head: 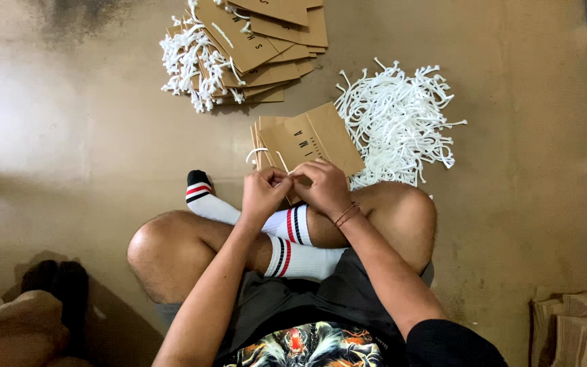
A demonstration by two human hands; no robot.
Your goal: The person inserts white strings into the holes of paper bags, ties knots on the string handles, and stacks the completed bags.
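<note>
I sit cross-legged on the floor. A flat brown paper bag (314,139) lies in front of my shins. My left hand (264,192) and my right hand (324,185) meet over its near edge, fingers pinched together on a white cord handle (257,152) that loops out to the left of the bag. A loose heap of white cords (402,122) lies just right of the bag.
A stack of brown bags with white handles fitted (253,47) lies further ahead. More brown paper (575,329) sits at the lower right. Another person's foot in a dark sock (59,285) is at the lower left.
</note>
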